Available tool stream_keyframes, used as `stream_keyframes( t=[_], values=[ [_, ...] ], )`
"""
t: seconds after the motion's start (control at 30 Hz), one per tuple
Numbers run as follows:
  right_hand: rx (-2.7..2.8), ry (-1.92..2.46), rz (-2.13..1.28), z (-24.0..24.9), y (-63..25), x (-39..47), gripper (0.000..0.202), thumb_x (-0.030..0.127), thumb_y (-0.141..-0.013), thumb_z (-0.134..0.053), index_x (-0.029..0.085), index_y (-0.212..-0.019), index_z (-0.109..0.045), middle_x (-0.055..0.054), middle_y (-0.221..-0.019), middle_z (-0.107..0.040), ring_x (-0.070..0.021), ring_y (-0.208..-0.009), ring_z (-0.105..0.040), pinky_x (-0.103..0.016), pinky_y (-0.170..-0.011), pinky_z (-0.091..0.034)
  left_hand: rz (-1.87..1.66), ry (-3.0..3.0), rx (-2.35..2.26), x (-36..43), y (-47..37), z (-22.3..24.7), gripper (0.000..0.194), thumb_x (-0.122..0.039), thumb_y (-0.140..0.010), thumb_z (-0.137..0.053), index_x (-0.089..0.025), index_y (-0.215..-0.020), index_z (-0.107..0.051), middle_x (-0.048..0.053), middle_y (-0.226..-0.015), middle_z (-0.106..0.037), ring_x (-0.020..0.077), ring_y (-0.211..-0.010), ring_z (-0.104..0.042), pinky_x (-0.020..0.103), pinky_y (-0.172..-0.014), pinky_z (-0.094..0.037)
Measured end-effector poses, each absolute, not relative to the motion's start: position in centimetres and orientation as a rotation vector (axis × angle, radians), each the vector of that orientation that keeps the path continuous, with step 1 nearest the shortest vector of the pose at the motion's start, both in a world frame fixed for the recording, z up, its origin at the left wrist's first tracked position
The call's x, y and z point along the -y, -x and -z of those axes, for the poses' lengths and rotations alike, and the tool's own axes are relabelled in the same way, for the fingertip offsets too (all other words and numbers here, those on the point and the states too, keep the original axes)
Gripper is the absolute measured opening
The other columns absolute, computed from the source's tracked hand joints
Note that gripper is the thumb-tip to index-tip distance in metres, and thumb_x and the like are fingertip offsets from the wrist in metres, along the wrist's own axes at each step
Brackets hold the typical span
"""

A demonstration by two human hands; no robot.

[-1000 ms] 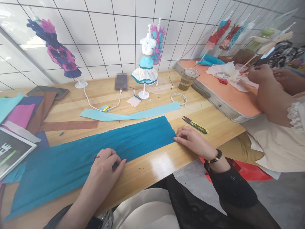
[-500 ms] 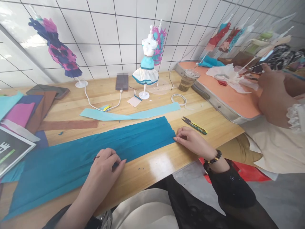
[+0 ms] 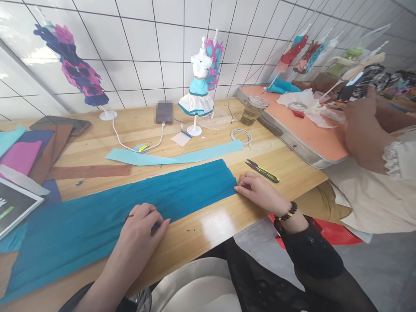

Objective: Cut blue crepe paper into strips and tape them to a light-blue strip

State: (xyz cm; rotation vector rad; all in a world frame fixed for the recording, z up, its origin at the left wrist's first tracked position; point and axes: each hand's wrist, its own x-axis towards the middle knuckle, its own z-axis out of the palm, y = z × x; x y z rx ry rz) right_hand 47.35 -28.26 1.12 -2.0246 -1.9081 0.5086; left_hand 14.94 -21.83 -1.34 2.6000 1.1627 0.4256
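A long teal cloth lies across the wooden table. My left hand rests on its near edge, fingers curled and pressed on the fabric, thumb stretched out to the right. At the cloth's right end, my right hand pinches the corner between thumb and fingers. Just beyond that hand are yellow-handled thread snips. Behind the teal cloth runs a light blue strip, with a brown strip to its left.
Small dress forms stand near the tiled wall. A lidded cup and a tape roll sit at the back right, beside an orange-topped case. Another person's hand is at the far right. Folded fabrics lie left.
The view has shifted slightly, so most things appear a little further left. Both hands keep their places on the teal cloth.
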Motion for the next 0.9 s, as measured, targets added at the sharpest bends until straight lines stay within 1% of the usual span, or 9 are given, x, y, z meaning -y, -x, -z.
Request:
stream_keyframes(
  t=[0.1, 0.2, 0.33, 0.47, 0.57, 0.63, 0.7, 0.8, 0.9],
  values=[
    [1.834, 2.052, -0.503, -1.0, -47.4, 28.3, 0.021, 0.032, -0.081, -0.054, 0.019, -0.064, -0.054, -0.003, -0.077, -0.058, -0.0166, -0.075, -0.054, -0.031, -0.070, -0.042, -0.402, -2.599, -1.180, 21.9, -14.9, 1.3, 0.023, -0.033, -0.084, -0.046, -0.019, -0.067, -0.053, 0.003, -0.080, -0.054, 0.0185, -0.078, -0.048, 0.032, -0.069, -0.035],
    [1.781, 2.070, -0.459, -0.4, -47.5, 28.5, 0.016, 0.033, -0.079, -0.056, 0.019, -0.072, -0.055, -0.003, -0.078, -0.058, -0.0169, -0.074, -0.054, -0.031, -0.067, -0.043, -0.372, -2.594, -1.223, 22.0, -14.9, 1.3, 0.017, -0.034, -0.083, -0.046, -0.020, -0.077, -0.054, 0.003, -0.082, -0.055, 0.0198, -0.080, -0.048, 0.033, -0.070, -0.035],
    [1.795, 1.984, -0.350, 0.8, -47.6, 29.0, 0.013, 0.032, -0.081, -0.055, 0.020, -0.076, -0.054, -0.004, -0.081, -0.057, -0.0181, -0.079, -0.053, -0.032, -0.072, -0.042, -0.364, -2.606, -1.212, 22.2, -14.9, 1.2, 0.017, -0.032, -0.086, -0.043, -0.022, -0.091, -0.055, 0.005, -0.094, -0.055, 0.0216, -0.089, -0.048, 0.035, -0.075, -0.036],
    [1.790, 1.929, -0.284, 1.8, -47.7, 29.5, 0.009, 0.028, -0.084, -0.050, 0.020, -0.082, -0.053, -0.005, -0.085, -0.058, -0.0193, -0.083, -0.053, -0.035, -0.076, -0.042, -0.341, -2.639, -1.199, 22.3, -14.9, 1.2, 0.020, -0.030, -0.087, -0.040, -0.024, -0.097, -0.057, 0.006, -0.103, -0.052, 0.0221, -0.092, -0.047, 0.036, -0.076, -0.038],
    [1.756, 1.921, -0.250, 2.2, -47.6, 29.8, 0.008, 0.026, -0.085, -0.048, 0.020, -0.085, -0.053, -0.006, -0.086, -0.058, -0.0199, -0.084, -0.053, -0.036, -0.077, -0.042, -0.308, -2.702, -1.179, 22.5, -15.0, 1.4, 0.025, -0.024, -0.087, -0.039, -0.027, -0.100, -0.059, 0.008, -0.109, -0.050, 0.0232, -0.096, -0.046, 0.037, -0.076, -0.039],
    [1.740, 1.914, -0.222, 2.3, -47.5, 30.0, 0.008, 0.025, -0.085, -0.047, 0.020, -0.086, -0.054, -0.007, -0.087, -0.058, -0.0204, -0.085, -0.053, -0.037, -0.077, -0.042, -0.314, -2.768, -1.121, 22.5, -14.9, 1.6, 0.035, -0.015, -0.085, -0.037, -0.031, -0.107, -0.059, 0.009, -0.117, -0.048, 0.0241, -0.101, -0.045, 0.038, -0.077, -0.040],
    [1.735, 1.908, -0.192, 2.5, -47.4, 30.0, 0.010, 0.025, -0.085, -0.046, 0.020, -0.087, -0.054, -0.007, -0.088, -0.059, -0.0208, -0.086, -0.053, -0.037, -0.078, -0.043, -0.361, -2.841, -1.017, 22.5, -14.9, 1.8, 0.047, -0.007, -0.082, -0.035, -0.036, -0.112, -0.057, 0.007, -0.126, -0.045, 0.0247, -0.108, -0.043, 0.039, -0.082, -0.040],
    [1.740, 1.916, -0.176, 2.6, -47.4, 30.0, 0.012, 0.025, -0.085, -0.046, 0.020, -0.090, -0.055, -0.008, -0.089, -0.059, -0.0213, -0.088, -0.053, -0.038, -0.079, -0.043, -0.464, -2.921, -0.882, 22.4, -15.0, 2.2, 0.051, -0.004, -0.081, -0.035, -0.039, -0.109, -0.058, 0.003, -0.133, -0.040, 0.0258, -0.120, -0.035, 0.043, -0.091, -0.036],
    [1.738, 1.920, -0.168, 2.6, -47.4, 30.0, 0.015, 0.026, -0.085, -0.045, 0.019, -0.092, -0.056, -0.009, -0.090, -0.059, -0.0224, -0.089, -0.054, -0.040, -0.079, -0.044, -0.517, -2.962, -0.844, 22.4, -15.2, 2.3, 0.048, -0.003, -0.082, -0.035, -0.037, -0.105, -0.060, 0.003, -0.135, -0.038, 0.0275, -0.125, -0.030, 0.045, -0.094, -0.033]
  ],
)
